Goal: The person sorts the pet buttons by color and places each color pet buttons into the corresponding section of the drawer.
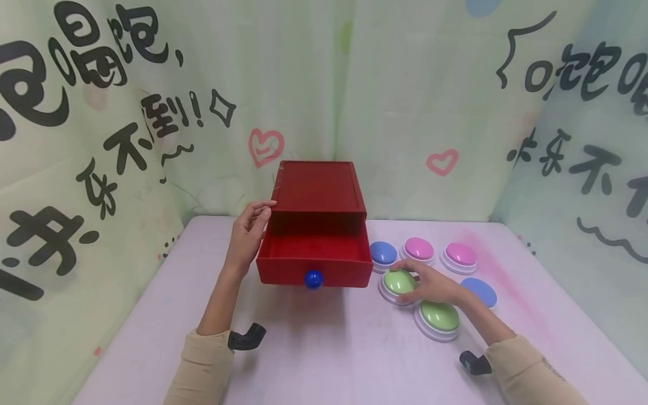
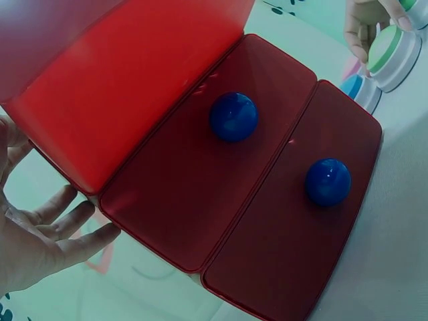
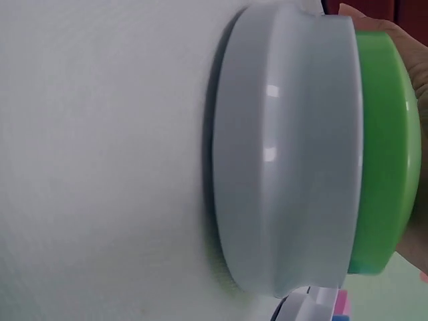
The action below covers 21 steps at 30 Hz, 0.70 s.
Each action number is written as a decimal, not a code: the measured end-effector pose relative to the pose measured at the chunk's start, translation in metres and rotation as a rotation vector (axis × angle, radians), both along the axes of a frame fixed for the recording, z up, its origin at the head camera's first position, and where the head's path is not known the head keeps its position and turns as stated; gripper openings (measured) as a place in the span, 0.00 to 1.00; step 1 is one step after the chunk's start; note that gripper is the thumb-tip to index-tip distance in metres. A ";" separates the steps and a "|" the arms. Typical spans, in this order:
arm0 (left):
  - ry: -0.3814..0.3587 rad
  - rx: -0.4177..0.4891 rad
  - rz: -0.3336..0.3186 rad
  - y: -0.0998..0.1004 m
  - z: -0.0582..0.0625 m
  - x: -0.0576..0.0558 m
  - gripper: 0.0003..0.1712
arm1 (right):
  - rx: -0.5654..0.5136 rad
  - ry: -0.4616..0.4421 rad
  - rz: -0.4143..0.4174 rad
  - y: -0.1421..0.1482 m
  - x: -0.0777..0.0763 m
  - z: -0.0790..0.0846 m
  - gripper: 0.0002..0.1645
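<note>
A red chest of drawers [image 1: 320,188] stands at the middle, its top drawer [image 1: 314,272] pulled out, with nothing seen inside. My left hand [image 1: 249,230] touches the chest's left side with extended fingers, and in the left wrist view those fingers [image 2: 67,231] lie along its edge. Over at the right, my right hand [image 1: 430,283] holds a green push button [image 1: 399,280] with a white base, thumb and fingers on opposite sides. Another green push button [image 1: 439,318] sits just in front of that hand and fills much of the right wrist view.
Behind the right hand stand a blue button [image 1: 383,253] and two pink buttons [image 1: 418,248]. Another blue button [image 1: 480,291] is partly hidden by the right wrist. Two lower drawers with blue knobs [image 2: 233,117] are closed. A printed curtain [image 1: 405,112] surrounds the pale table [image 1: 304,349].
</note>
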<state>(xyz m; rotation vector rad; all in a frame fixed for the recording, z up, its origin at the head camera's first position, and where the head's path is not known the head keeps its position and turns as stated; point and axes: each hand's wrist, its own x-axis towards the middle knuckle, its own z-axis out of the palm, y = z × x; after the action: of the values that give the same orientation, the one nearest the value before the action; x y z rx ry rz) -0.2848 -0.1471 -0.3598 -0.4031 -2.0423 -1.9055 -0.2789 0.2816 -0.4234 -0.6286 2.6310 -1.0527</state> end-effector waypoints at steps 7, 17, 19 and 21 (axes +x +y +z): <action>0.003 0.001 -0.003 0.000 -0.001 0.000 0.22 | 0.009 0.018 -0.015 -0.002 -0.001 -0.006 0.42; 0.003 0.005 -0.009 0.000 0.000 -0.001 0.21 | 0.018 0.038 -0.029 -0.002 0.000 -0.009 0.42; 0.000 0.006 -0.011 0.000 0.000 0.000 0.21 | 0.014 0.046 -0.025 -0.001 0.000 -0.010 0.42; 0.001 0.006 -0.011 0.000 0.000 0.000 0.21 | 0.010 0.049 -0.035 0.000 -0.001 -0.011 0.42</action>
<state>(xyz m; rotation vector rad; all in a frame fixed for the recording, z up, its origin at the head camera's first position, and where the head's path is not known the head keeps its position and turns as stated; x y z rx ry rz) -0.2843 -0.1468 -0.3598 -0.4141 -2.0372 -1.9176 -0.2796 0.2816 -0.4348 -0.6161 2.6975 -1.0456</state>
